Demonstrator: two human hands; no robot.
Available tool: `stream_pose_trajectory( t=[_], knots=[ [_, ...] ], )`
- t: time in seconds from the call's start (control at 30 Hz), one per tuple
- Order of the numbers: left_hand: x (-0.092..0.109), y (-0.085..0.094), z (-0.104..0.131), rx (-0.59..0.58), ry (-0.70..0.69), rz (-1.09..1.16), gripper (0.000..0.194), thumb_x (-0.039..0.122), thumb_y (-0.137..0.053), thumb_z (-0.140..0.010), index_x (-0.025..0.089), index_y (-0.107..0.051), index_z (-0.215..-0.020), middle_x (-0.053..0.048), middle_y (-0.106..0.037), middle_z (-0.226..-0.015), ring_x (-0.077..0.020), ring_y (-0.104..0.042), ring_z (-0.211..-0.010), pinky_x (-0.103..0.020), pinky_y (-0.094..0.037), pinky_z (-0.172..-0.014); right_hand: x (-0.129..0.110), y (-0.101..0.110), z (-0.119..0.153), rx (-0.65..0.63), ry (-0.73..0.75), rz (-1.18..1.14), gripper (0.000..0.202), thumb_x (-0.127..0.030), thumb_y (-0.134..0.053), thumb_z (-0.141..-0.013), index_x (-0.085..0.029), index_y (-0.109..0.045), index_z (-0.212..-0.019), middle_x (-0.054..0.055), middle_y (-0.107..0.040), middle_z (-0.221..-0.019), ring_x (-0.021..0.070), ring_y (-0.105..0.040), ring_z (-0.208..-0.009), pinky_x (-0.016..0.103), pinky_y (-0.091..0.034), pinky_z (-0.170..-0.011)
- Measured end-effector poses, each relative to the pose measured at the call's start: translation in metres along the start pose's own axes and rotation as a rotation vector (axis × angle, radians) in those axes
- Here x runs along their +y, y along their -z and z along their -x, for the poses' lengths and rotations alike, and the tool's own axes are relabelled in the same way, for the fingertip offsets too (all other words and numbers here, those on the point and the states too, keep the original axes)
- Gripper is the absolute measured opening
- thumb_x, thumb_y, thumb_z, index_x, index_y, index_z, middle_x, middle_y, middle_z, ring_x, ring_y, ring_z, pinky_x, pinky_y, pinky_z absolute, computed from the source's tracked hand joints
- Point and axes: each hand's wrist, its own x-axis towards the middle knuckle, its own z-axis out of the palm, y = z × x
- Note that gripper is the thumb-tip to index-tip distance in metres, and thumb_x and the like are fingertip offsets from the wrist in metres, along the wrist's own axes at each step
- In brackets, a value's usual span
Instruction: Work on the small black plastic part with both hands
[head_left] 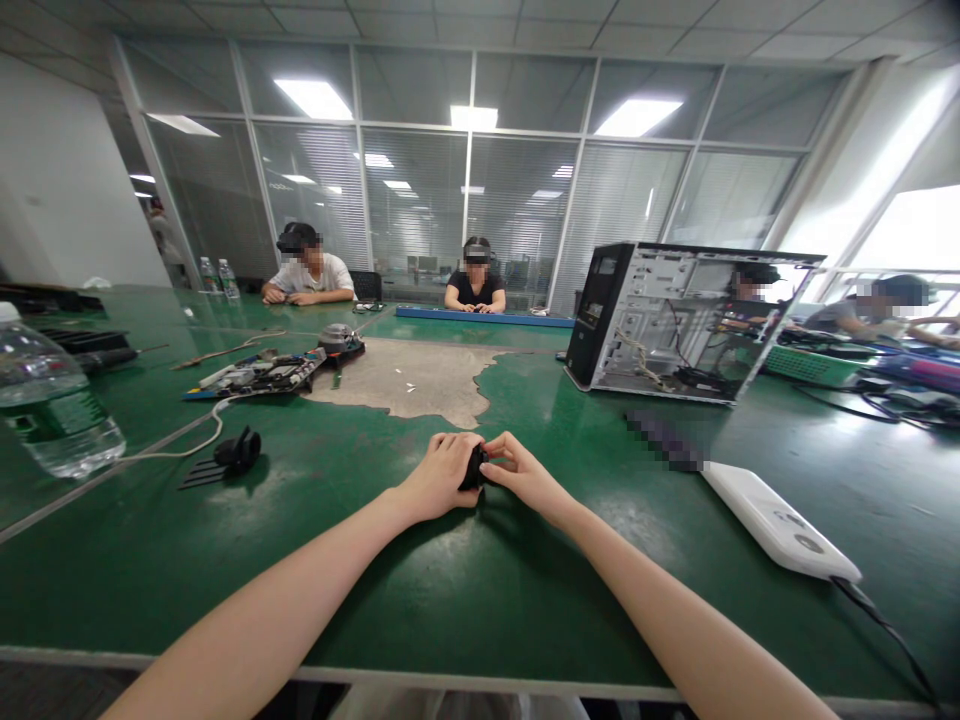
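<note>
Both my hands meet over the green table in front of me, around a small black part (472, 468) whose exact kind I cannot make out. My left hand (441, 472) wraps round it from the left with its fingers curled. From the other side my right hand (517, 468) pinches at its edge with thumb and fingertips. Much of the part is hidden by my fingers. To the left lies another black piece (238, 452) with a round body and several long prongs.
A circuit board (262, 374) lies at the left behind a white cable, beside a water bottle (56, 405). An open computer case (675, 325) stands at the right. Nearer is a white power strip (780, 520). Several people sit around the table.
</note>
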Motion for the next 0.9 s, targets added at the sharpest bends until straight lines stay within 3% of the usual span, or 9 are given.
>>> stream_pose_trajectory(
  t=[0.27,0.47,0.67,0.9],
  knots=[
    [0.0012,0.0013,-0.0005,-0.011,0.003,-0.014,0.058,0.020,-0.060,-0.063,0.018,-0.033,-0.114,-0.008,-0.049,-0.111,-0.0245,-0.045,-0.101,-0.038,-0.029,-0.089,0.0048,0.0027,-0.0012,0.019,-0.128,0.017,0.037,-0.034,-0.064,-0.067,-0.020,-0.044,-0.096,0.004,-0.052,-0.096,0.0152,-0.055,-0.083,0.036,-0.043,-0.080],
    [0.0012,0.0015,-0.0001,-0.015,0.004,-0.007,0.057,0.020,-0.059,-0.062,0.018,-0.034,-0.113,-0.008,-0.049,-0.109,-0.0246,-0.045,-0.101,-0.039,-0.029,-0.088,0.0003,0.0014,0.0002,-0.061,-0.051,-0.024,0.038,-0.029,-0.070,-0.061,-0.021,-0.042,-0.086,0.001,-0.053,-0.091,0.0160,-0.055,-0.085,0.034,-0.045,-0.077],
    [0.0006,0.0004,-0.0007,-0.009,-0.002,-0.018,0.057,0.021,-0.059,-0.063,0.017,-0.034,-0.114,-0.009,-0.049,-0.110,-0.0249,-0.045,-0.102,-0.039,-0.029,-0.089,-0.0048,-0.0013,0.0018,-0.009,-0.033,-0.011,0.028,-0.037,-0.062,-0.069,-0.020,-0.044,-0.082,0.001,-0.051,-0.091,0.0131,-0.054,-0.080,0.032,-0.044,-0.076],
    [0.0002,0.0003,-0.0002,-0.009,0.006,-0.012,0.058,0.021,-0.060,-0.063,0.018,-0.033,-0.114,-0.008,-0.049,-0.110,-0.0244,-0.045,-0.102,-0.038,-0.029,-0.089,0.0033,0.0003,-0.0017,0.048,-0.072,0.021,0.036,-0.038,-0.065,-0.066,-0.020,-0.045,-0.090,0.002,-0.053,-0.093,0.0151,-0.054,-0.084,0.035,-0.043,-0.080]
  ],
)
